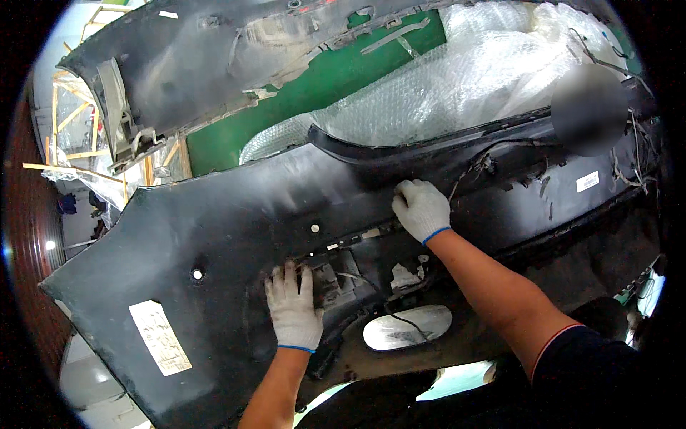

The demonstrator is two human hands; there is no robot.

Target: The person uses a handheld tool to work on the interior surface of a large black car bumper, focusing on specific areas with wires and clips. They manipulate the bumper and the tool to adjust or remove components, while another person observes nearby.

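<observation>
A large black car bumper (pixel 236 214) lies inner side up in front of me. My left hand (pixel 293 307), in a white knit glove, rests flat on its lower middle, fingers spread beside a recessed bracket (pixel 336 275). My right hand (pixel 421 209), also gloved, presses on the bumper's inner rib higher up, fingers curled over the edge. A thin black wire (pixel 386 307) runs from the bracket down past an oval opening (pixel 407 327).
A second black bumper (pixel 186 64) lies at the back left on a green surface (pixel 321 86). Bubble wrap (pixel 457 79) covers the back right. A white label (pixel 160 336) sits on the near bumper's left end. Wooden slats (pixel 71 114) stand at far left. Loose wires (pixel 629 157) hang right.
</observation>
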